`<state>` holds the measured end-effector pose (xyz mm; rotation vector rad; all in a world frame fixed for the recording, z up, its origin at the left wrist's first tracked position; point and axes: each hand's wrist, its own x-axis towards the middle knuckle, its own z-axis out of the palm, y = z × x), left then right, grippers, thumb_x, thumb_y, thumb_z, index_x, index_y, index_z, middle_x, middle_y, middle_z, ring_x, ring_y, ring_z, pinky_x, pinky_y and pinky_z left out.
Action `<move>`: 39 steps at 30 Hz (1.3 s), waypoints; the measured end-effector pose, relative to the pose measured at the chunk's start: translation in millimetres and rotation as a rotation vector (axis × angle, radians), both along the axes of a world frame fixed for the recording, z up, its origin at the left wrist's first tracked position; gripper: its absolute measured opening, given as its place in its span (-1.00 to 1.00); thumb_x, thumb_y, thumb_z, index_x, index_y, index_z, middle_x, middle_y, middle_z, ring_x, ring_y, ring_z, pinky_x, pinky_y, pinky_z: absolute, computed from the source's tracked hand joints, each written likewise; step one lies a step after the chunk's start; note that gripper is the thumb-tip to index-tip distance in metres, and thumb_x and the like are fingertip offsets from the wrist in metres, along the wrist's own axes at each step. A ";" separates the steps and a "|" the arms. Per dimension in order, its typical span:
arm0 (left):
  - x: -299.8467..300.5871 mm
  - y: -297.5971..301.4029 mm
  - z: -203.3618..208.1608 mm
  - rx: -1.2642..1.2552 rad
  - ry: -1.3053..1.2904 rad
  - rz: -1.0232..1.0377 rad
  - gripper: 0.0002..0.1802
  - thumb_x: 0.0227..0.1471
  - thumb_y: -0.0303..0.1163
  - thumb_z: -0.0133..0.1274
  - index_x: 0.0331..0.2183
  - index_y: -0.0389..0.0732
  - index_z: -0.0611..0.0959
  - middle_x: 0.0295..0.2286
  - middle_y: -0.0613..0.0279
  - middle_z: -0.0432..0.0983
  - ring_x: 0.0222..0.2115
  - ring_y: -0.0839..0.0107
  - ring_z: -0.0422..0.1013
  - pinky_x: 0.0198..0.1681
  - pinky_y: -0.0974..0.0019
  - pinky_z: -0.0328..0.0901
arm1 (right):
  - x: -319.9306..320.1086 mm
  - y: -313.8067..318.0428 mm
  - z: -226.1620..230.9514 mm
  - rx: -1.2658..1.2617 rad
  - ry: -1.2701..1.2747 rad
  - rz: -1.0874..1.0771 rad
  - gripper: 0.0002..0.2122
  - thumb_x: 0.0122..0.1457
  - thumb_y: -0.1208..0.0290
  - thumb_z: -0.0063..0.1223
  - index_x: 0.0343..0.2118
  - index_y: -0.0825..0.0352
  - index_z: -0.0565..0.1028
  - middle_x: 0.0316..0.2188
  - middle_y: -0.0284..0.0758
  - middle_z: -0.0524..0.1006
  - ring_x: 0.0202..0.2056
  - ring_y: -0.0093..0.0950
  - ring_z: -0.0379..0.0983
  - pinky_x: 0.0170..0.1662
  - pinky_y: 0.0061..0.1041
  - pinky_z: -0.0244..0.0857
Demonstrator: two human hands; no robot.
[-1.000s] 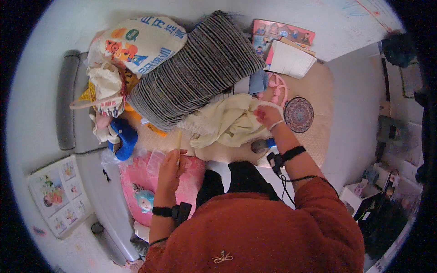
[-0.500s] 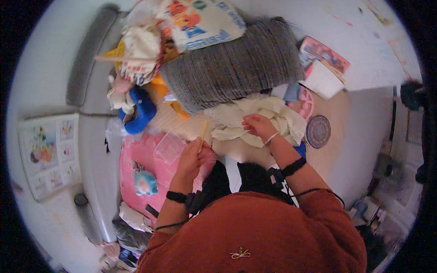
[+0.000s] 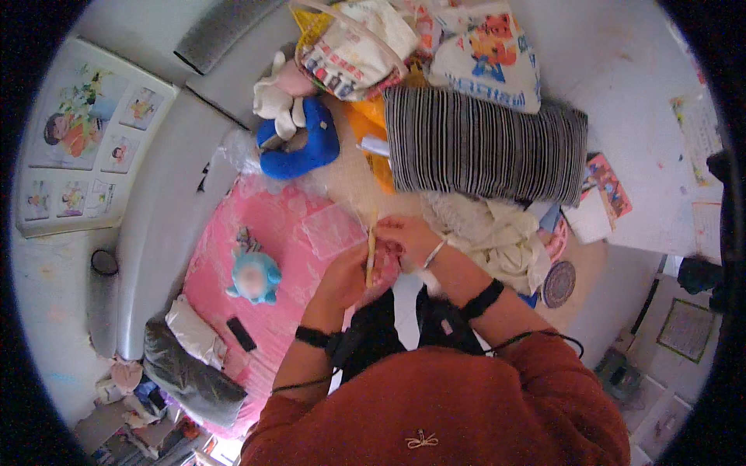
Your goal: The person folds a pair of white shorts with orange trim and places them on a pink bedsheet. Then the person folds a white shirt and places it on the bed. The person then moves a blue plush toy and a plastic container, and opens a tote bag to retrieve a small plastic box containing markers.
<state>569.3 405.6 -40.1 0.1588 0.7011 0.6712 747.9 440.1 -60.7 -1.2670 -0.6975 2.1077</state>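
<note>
My left hand (image 3: 346, 272) is closed round a thin pale-yellow stick (image 3: 371, 256), which stands nearly upright in front of my lap; its exact kind cannot be made out. My right hand (image 3: 408, 237) meets it from the right, with thumb and fingertips pinched at the stick's upper part. Below the right fingers, pink shows between the two hands, too blurred to name. A clear, shallow plastic box (image 3: 330, 231) lies on the pink sheet (image 3: 299, 291) just beyond my left hand. Crumpled cream cloth (image 3: 497, 241) lies to the right of my right hand.
A striped pillow (image 3: 486, 144) lies ahead, with printed cloth bags (image 3: 489, 58) behind it. Left of it are a blue neck pillow (image 3: 315, 147) and a white plush toy (image 3: 276, 97). A turquoise plush toy (image 3: 255, 276) and a black phone-like slab (image 3: 242, 334) lie on the left.
My right hand has moved left and inward to the stick in my left hand. The view has turned, so surroundings appear shifted.
</note>
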 end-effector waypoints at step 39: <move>-15.2 26.2 -41.0 -0.052 0.226 0.170 -0.69 0.19 -0.27 -0.04 -0.18 -0.32 0.55 -0.50 0.24 0.50 -0.56 0.45 0.41 -0.48 0.39 0.38 | 161.4 285.1 61.8 0.565 -0.510 -0.663 -0.80 0.19 0.26 0.02 -0.34 0.31 0.43 -0.53 -0.42 0.41 -0.59 -0.64 0.29 -0.53 -0.63 0.28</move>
